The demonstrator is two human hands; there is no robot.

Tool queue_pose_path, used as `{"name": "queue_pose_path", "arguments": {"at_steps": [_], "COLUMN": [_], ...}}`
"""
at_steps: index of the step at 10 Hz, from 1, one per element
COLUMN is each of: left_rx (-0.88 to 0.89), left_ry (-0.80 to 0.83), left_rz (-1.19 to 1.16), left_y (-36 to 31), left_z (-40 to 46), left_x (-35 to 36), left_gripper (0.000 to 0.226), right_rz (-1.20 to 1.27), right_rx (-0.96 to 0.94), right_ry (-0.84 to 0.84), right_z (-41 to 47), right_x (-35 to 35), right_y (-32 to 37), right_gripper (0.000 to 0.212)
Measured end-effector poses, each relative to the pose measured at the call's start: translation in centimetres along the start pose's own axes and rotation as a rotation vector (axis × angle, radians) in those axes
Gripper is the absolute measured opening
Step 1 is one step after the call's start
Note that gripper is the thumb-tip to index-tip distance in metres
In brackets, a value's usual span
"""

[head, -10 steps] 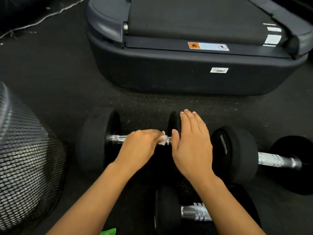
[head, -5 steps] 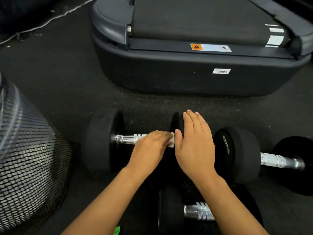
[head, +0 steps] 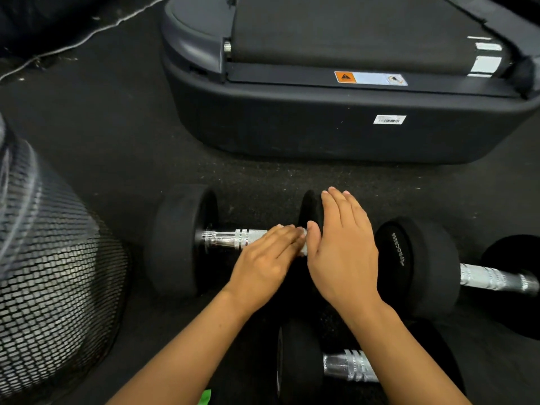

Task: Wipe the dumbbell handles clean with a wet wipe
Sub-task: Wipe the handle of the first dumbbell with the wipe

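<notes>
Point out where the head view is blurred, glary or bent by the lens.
Head view: motion blur smears the left hand and the mesh basket; glare shines on the chrome handle; the wide lens bows the treadmill base; the black dumbbell ends sink into the dim floor.

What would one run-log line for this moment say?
left hand: rubs wet wipe along dumbbell handle | right hand: flat on dumbbell head, steadying | two other dumbbells: untouched

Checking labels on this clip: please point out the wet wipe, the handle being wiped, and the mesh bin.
wet wipe (head: 303, 250), head view, white edge showing between the hands
handle (head: 230, 237), head view, bare chrome left of the fingers
mesh bin (head: 49, 282), head view, its wire side wall
</notes>
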State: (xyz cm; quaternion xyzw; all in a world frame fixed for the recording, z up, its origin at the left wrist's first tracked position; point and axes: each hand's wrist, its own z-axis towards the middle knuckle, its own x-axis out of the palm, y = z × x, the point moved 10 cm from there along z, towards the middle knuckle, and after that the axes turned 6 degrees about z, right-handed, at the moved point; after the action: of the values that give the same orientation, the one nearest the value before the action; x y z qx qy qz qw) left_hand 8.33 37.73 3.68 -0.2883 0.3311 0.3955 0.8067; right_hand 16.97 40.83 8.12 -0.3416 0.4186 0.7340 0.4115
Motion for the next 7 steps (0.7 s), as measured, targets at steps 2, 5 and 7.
{"name": "queue_pose_path", "arguments": {"at_steps": [2,5,7], "left_rx": [-0.213,-0.338,-0.290], "left_ry": [0.238,0.346,0.146], "left_rz": [0.046,0.096,0.024], "left_y": [2.7,3.2,2.4], "left_z": [2.0,2.5,0.6], "left_x": [0.8,1.2,-0.5], "left_gripper": [0.026,0.020,0.029], "right_rz": [0.005,-0.003,-0.005], "right_rx": [0.001,0.000,0.000], "right_ry": [0.011,0.023,0.021], "right_z": [0.1,-0.1,0.1], "right_x": [0.0,0.1,0.1], "right_y": [-0.1,0.0,-0.1], "right_gripper": [0.054,0.055,0.056]}}
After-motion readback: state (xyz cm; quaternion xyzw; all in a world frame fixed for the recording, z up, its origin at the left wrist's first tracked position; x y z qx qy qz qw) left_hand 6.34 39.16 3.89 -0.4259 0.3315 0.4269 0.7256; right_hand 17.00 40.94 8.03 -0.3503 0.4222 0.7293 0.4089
